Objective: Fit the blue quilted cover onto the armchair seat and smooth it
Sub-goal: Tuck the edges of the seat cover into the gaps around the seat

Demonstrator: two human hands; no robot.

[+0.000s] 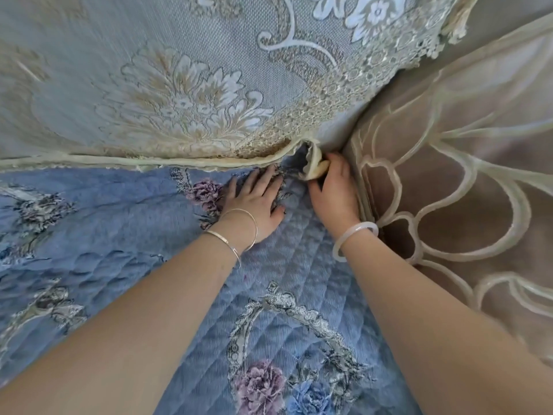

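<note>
The blue quilted cover (pixel 125 235), with purple and blue flowers, lies spread over the armchair seat. My left hand (pixel 257 202) presses flat on it near the back right corner, fingers spread toward the crease. My right hand (pixel 332 193) is in that corner and grips the cream lace-trimmed edge (pixel 314 169) of the backrest cloth, lifting it off the seat. The cover's corner under that fold is partly hidden.
The backrest (pixel 179 85) wears a pale blue lace cloth with cream flower patterns. On the right stands the brown armrest (pixel 449 190) with cream curved embroidery. Wrinkles sit in the cover at the left (pixel 89 265).
</note>
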